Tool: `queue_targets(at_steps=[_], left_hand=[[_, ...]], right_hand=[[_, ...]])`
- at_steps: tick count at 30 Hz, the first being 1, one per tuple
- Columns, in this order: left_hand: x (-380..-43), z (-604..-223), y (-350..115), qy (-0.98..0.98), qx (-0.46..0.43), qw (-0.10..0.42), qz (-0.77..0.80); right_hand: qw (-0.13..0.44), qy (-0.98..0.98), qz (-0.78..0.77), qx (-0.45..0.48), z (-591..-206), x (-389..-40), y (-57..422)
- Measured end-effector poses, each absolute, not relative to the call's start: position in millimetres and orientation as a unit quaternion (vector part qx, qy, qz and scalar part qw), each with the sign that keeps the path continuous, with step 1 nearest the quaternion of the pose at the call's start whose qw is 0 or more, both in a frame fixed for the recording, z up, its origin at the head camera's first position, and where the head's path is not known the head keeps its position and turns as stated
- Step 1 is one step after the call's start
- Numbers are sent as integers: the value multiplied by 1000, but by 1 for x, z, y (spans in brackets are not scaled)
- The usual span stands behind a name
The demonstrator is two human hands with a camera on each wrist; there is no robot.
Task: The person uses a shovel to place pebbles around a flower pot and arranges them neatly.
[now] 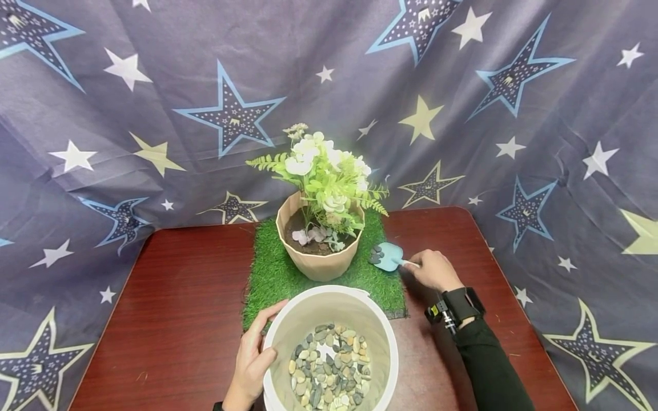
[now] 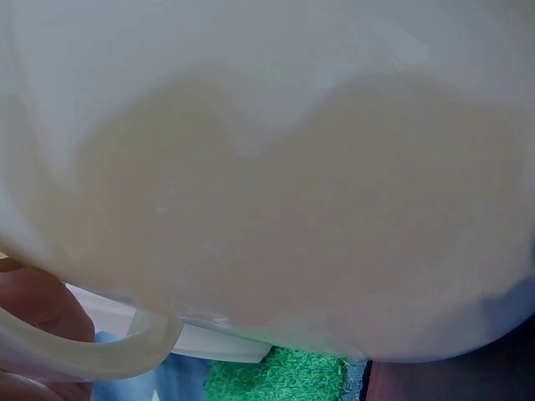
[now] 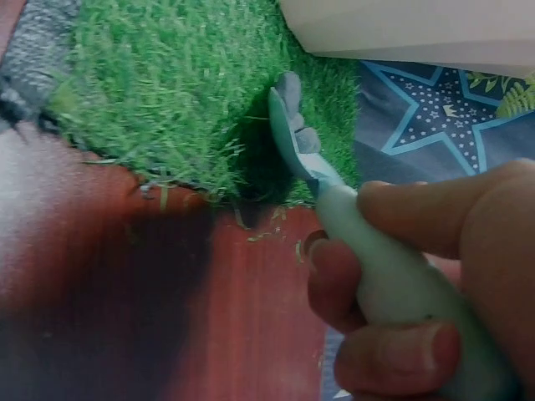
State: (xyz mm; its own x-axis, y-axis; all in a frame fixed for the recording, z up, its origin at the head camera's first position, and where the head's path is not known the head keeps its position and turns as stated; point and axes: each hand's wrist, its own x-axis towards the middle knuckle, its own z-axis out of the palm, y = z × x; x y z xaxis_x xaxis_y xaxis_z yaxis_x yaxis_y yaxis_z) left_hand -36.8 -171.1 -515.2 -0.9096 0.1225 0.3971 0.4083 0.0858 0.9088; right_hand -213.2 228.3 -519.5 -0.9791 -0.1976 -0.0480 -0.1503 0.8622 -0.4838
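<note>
The shovel (image 1: 388,257) is above the right edge of the grass mat (image 1: 267,282), just right of the flowerpot (image 1: 324,265), its blade pointing left and carrying a few dark stones (image 1: 377,254). The right hand (image 1: 433,270) grips its handle, fingers curled round it. Near the person, the left hand (image 1: 252,357) holds the left side of the bucket (image 1: 393,354), thumb at the rim and fingers bent along the outside. Many loose pebbles (image 1: 331,368) lie in the bucket.

The step in hand looks like carrying a scoop of stones, probably toward the pot, though the direction cannot be told for certain. If so, the next move calls for a level blade, a lift above the pot's rim, and a gentle tip onto the soil (image 1: 295,228), clear of the plant (image 1: 329,177). The small, smooth stones could roll off if the blade tilts.

The right wrist view shows the blade nearly edge-on with a shadow beneath it, and the grip close up, which the head view mostly hides. The left wrist view shows the bucket's outer wall and a looped bucket handle (image 2: 109,355) beside the fingers; only the head view shows the pebbles. Beyond the tabletop (image 1: 195,285) hangs a star-printed cloth (image 1: 329,34).
</note>
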Motion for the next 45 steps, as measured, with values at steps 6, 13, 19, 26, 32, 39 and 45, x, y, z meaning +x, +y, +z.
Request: queue_targets(at_steps=[6,13,19,26,32,39,45], left_hand=[[-36,-516,-171,-730,-176,104,-652],[-37,-516,-171,-729,-182,107,-652],[-37,-517,-172,-728,-184,108,-651],[-37,-517,-172,-727,-184,108,-652],[-38,-517,-172,-726,-188,109,-653],[-39,-517,-171,-728,-195,118,-646],[-39,-517,-170,-730,-196,119,-644]], right_hand=[[67,965,-239,-81,-514,-215,226],[66,969,-225,-80,-507,-218,222],[93,970,-212,-74,-495,-223,217],[103,975,-183,-76,-480,-227,207],[97,979,-158,-84,-470,-230,201],[104,980,-147,-87,-462,-231,200],[98,981,-141,-91,-464,-231,202]])
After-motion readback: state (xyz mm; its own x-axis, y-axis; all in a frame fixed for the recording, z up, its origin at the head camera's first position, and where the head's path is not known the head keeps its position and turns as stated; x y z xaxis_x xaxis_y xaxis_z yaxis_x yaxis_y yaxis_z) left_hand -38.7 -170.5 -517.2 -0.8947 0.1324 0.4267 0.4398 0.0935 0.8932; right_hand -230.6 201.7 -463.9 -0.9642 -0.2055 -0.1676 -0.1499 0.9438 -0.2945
